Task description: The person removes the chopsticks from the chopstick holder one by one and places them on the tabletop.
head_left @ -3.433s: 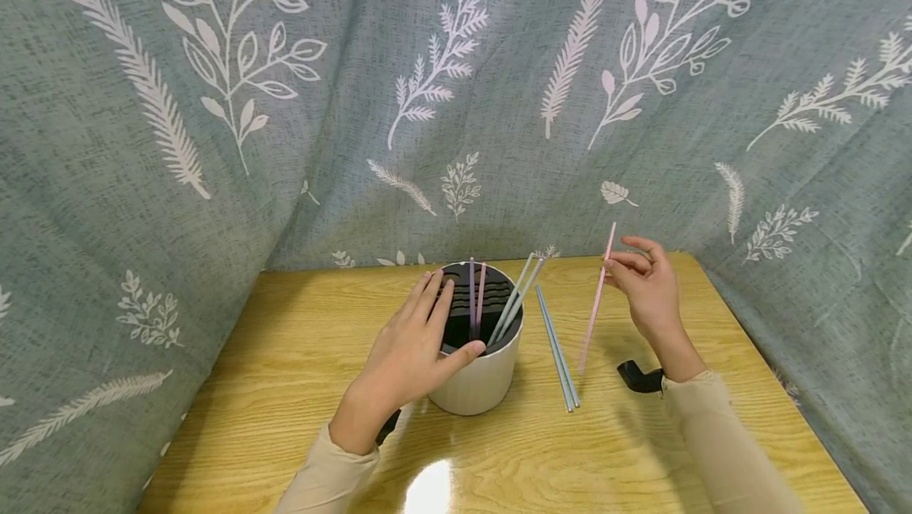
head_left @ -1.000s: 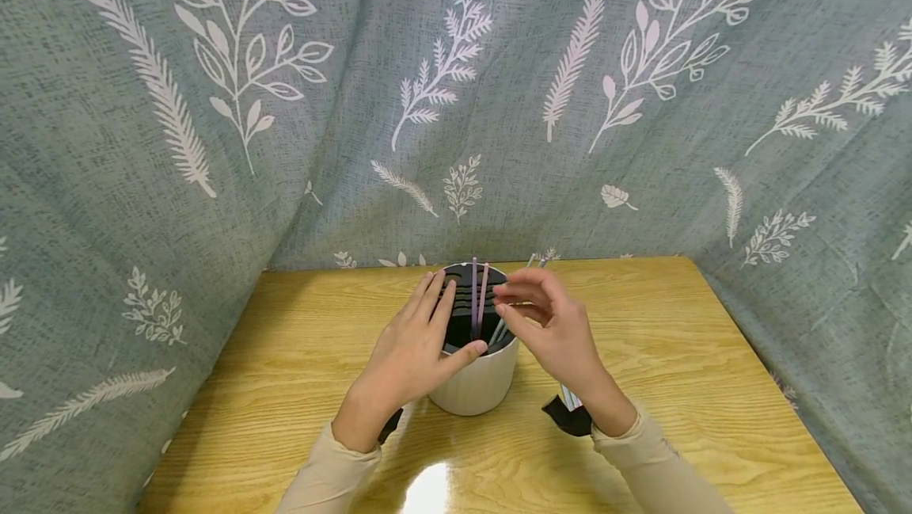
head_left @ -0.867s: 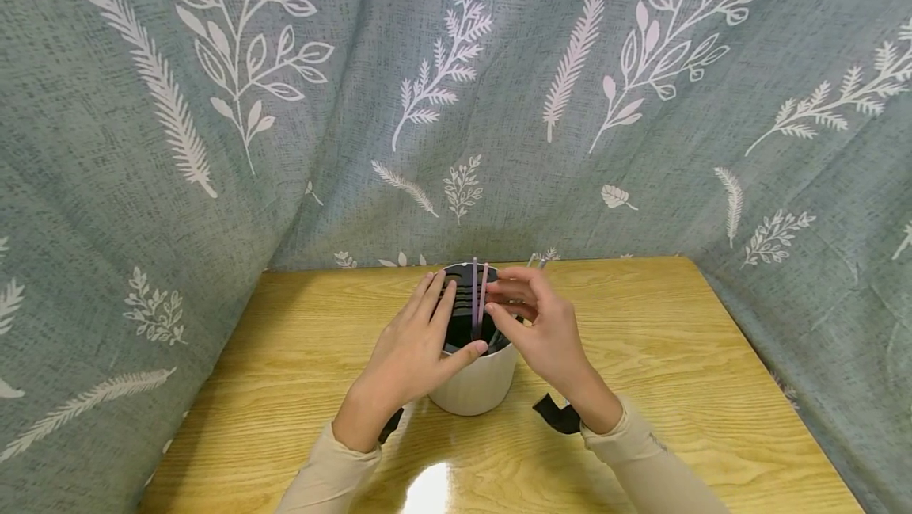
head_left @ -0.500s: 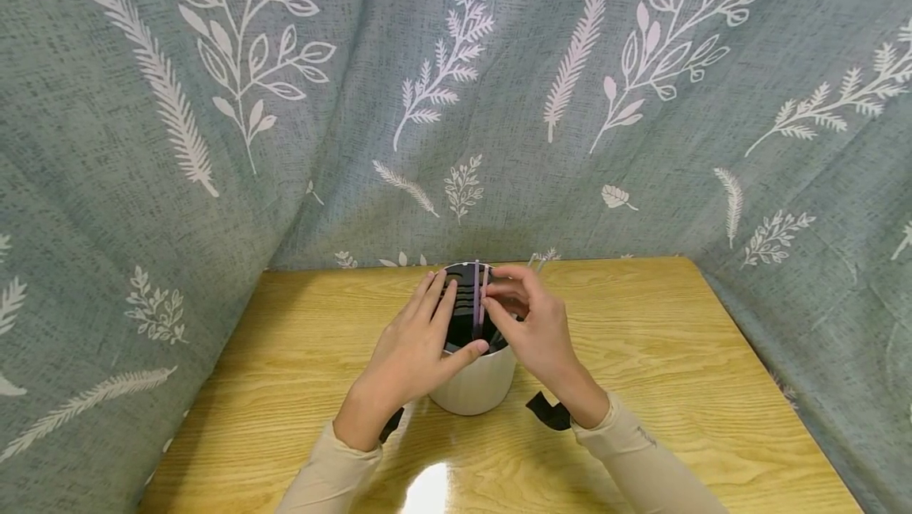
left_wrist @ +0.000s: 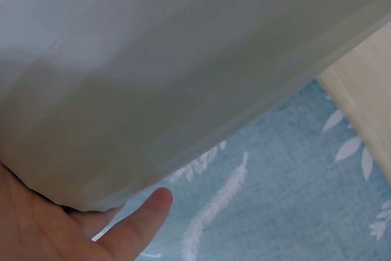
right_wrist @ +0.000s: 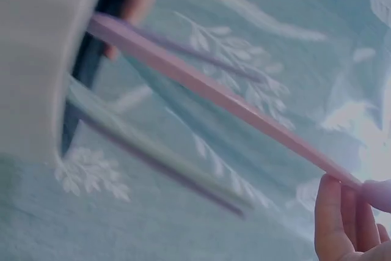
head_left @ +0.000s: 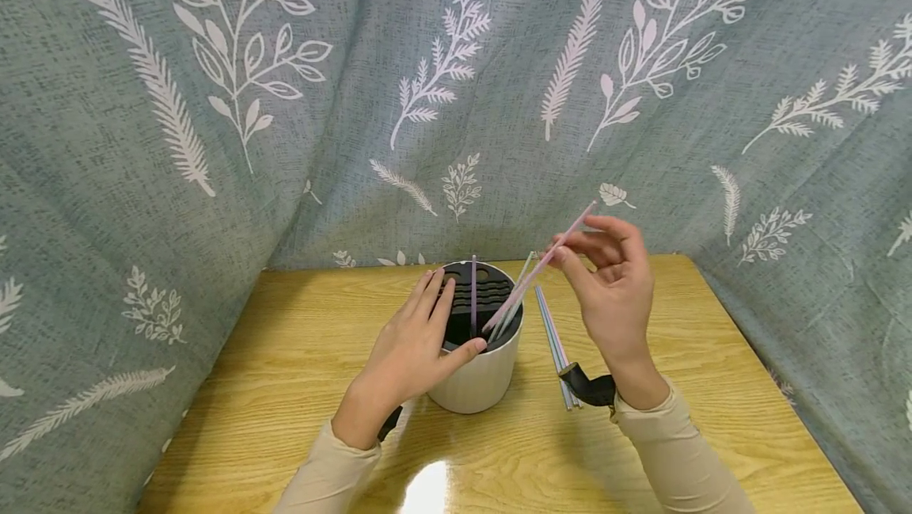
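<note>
A white ribbed utensil holder (head_left: 473, 387) with a black slotted top stands on the table. My left hand (head_left: 409, 352) rests over its left rim, fingers straight and thumb along the front edge; the holder's wall fills most of the left wrist view. Between thumb and fingertips, my right hand (head_left: 616, 292) pinches a pink chopstick (right_wrist: 226, 99) near its upper end. The chopstick slants up to the right, its lower end still in the holder's opening. A purple chopstick (head_left: 473, 292) stands upright in the opening, and pale green chopsticks (head_left: 526, 267) lean against the right rim.
Right of the holder, blue chopsticks (head_left: 550, 332) and a pink chopstick (head_left: 556, 332) lie side by side on the wooden table (head_left: 299, 395). A patterned grey-green cloth (head_left: 342, 102) hangs behind and at both sides.
The pink chopstick held at the right earlier now lies beside the blue ones. My right hand went to the holder, took another pink chopstick and drew it up to the right. My left hand stayed.
</note>
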`<state>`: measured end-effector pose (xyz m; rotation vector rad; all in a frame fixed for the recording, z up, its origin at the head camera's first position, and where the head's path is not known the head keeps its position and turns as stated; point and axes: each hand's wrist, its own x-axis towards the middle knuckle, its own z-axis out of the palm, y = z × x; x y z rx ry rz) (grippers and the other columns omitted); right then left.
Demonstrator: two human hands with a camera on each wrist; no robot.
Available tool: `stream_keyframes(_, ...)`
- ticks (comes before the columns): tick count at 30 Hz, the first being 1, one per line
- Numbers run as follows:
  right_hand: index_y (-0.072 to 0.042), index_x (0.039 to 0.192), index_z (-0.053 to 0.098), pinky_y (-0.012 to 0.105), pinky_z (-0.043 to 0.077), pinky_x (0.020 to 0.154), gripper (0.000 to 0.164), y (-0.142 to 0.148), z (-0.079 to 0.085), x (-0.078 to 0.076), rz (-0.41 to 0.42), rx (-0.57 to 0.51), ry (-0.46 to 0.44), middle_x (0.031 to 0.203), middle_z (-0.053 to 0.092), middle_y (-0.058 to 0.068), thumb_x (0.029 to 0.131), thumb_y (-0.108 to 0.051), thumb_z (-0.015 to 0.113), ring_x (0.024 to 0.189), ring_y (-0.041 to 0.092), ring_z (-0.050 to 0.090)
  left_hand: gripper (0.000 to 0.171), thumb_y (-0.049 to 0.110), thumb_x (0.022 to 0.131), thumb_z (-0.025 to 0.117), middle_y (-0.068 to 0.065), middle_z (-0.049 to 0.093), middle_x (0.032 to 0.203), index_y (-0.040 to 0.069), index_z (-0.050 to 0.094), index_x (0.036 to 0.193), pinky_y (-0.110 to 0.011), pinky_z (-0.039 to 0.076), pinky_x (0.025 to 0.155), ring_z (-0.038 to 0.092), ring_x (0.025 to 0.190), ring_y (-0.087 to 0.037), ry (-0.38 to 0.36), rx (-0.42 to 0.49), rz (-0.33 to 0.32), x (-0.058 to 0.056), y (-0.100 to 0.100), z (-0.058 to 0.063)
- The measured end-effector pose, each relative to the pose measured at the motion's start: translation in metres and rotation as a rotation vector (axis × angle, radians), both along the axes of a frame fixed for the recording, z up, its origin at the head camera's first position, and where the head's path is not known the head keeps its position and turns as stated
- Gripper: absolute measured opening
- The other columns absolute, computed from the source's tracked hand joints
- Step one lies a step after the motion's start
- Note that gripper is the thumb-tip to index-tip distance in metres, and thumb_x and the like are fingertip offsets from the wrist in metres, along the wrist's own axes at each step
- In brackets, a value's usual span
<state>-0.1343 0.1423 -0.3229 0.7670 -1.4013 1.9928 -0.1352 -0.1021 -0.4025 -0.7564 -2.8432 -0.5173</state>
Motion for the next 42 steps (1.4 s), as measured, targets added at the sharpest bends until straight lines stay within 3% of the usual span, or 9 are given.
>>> stream_keyframes(6,0.016,0.124,0.049,0.044,0.058,0.075,0.042,0.033,0.014,-0.005,0.104,-0.218,-0.091,0.095,0.067,0.029,0.085,0.028,0.058,0.085,0.036,0.071,0.1,0.08,0.092,0.032,-0.011,0.01,0.166,0.006,0.021,0.16,-0.052,0.034,0.11,0.004,0.152,-0.025,0.001,0.005,0.007,0.0,0.0,-0.001)
stream_keyframes(10,0.014,0.126,0.048,0.041,0.059,0.073,0.042,0.057,0.008,-0.013,0.133,-0.261,-0.218,0.094,0.069,0.026,0.087,0.026,0.058,0.086,0.034,0.071,0.1,0.08,0.093,0.032,-0.011,0.01,0.166,0.006,0.022,0.16,-0.052,0.034,0.111,0.002,0.152,-0.024,0.001,0.005,0.004,0.0,-0.001,-0.001)
stream_keyframes(14,0.008,0.129,0.048,0.036,0.058,0.073,0.042,0.077,-0.011,-0.028,0.11,-0.167,-0.375,0.096,0.072,0.019,0.09,0.019,0.061,0.088,0.028,0.072,0.1,0.079,0.093,0.033,-0.011,0.01,0.167,0.007,0.021,0.16,-0.052,0.034,0.111,0.002,0.152,-0.023,-0.008,0.01,0.007,0.0,-0.002,0.0)
stream_keyframes(21,-0.002,0.136,0.043,0.033,0.058,0.077,0.046,0.102,-0.066,-0.069,0.065,0.159,-0.732,0.097,0.072,0.005,0.096,0.003,0.064,0.085,0.017,0.072,0.099,0.079,0.093,0.033,-0.01,0.009,0.167,0.007,0.021,0.16,-0.052,0.037,0.108,0.005,0.152,-0.026,-0.003,0.009,0.017,0.001,-0.004,0.0)
stream_keyframes(26,0.005,0.148,0.031,0.039,0.056,0.086,0.056,0.116,-0.113,-0.093,0.019,0.409,-0.913,0.116,0.064,0.021,0.1,-0.003,0.06,0.09,0.013,0.069,0.099,0.079,0.093,0.033,-0.01,0.01,0.167,0.007,0.021,0.16,-0.051,0.036,0.11,0.003,0.152,-0.024,0.0,0.002,0.011,0.001,-0.003,0.0)
stream_keyframes(29,0.008,0.151,0.026,0.048,0.051,0.093,0.061,0.12,-0.137,-0.102,0.019,0.47,-0.979,0.127,0.056,0.032,0.101,-0.004,0.059,0.095,0.018,0.069,0.099,0.078,0.093,0.034,-0.011,0.01,0.167,0.007,0.021,0.16,-0.052,0.036,0.109,0.002,0.152,-0.023,-0.001,0.007,0.006,0.001,-0.002,-0.001)
stream_keyframes(33,0.009,0.15,0.027,0.054,0.049,0.095,0.06,0.122,-0.163,-0.114,0.026,0.512,-1.027,0.13,0.054,0.035,0.1,-0.004,0.059,0.105,0.033,0.065,0.098,0.078,0.093,0.034,-0.01,0.01,0.167,0.007,0.021,0.16,-0.052,0.039,0.107,0.0,0.152,-0.021,0.001,0.009,0.006,0.001,0.0,-0.001)
stream_keyframes(35,0.009,0.149,0.029,0.051,0.052,0.091,0.059,0.12,-0.171,-0.119,0.024,0.527,-1.045,0.127,0.056,0.034,0.1,-0.003,0.059,0.105,0.037,0.064,0.099,0.078,0.093,0.034,-0.008,0.008,0.167,0.007,0.021,0.16,-0.052,0.039,0.107,-0.001,0.152,-0.02,0.0,0.007,0.007,0.001,0.0,-0.001)
stream_keyframes(42,0.011,0.148,0.029,0.041,0.057,0.079,0.061,0.108,-0.184,-0.127,0.03,0.58,-1.095,0.116,0.064,0.031,0.098,-0.001,0.061,0.088,0.028,0.07,0.099,0.078,0.093,0.034,-0.01,0.011,0.167,0.007,0.022,0.16,-0.053,0.04,0.106,0.0,0.152,-0.02,0.004,0.01,0.009,0.0,0.0,-0.001)
